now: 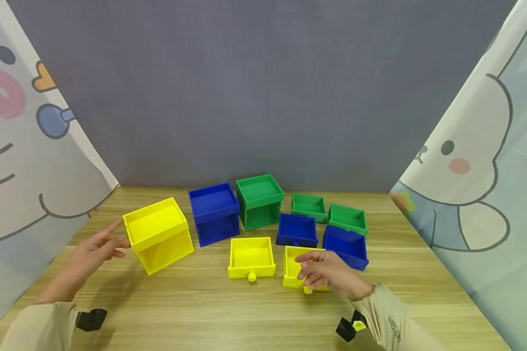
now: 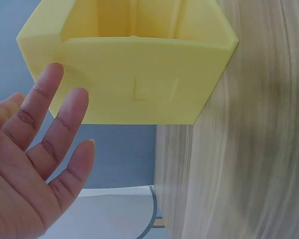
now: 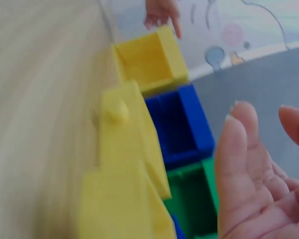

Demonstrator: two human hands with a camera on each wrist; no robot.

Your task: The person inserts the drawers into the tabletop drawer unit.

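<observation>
My left hand (image 1: 97, 251) is beside the left side of a yellow cabinet shell (image 1: 158, 234), fingers loosely extended. In the left wrist view its fingertips overlap the side of the yellow shell (image 2: 124, 82); whether they touch cannot be told. My right hand (image 1: 331, 274) hovers over the right-hand yellow drawer (image 1: 291, 282), partly covering it, and holds nothing. In the right wrist view that hand (image 3: 261, 194) has its thumb and fingers apart. A second yellow drawer (image 1: 251, 272), its round knob facing me, sits to the left.
Behind stand a blue cabinet shell (image 1: 215, 214) and a green one (image 1: 260, 197), both with open fronts. Two blue drawers (image 1: 296, 226) (image 1: 347, 248) and two green drawers (image 1: 309, 204) (image 1: 348, 219) lie at the right. A grey wall (image 1: 254, 97) rises behind the wooden table (image 1: 202, 312).
</observation>
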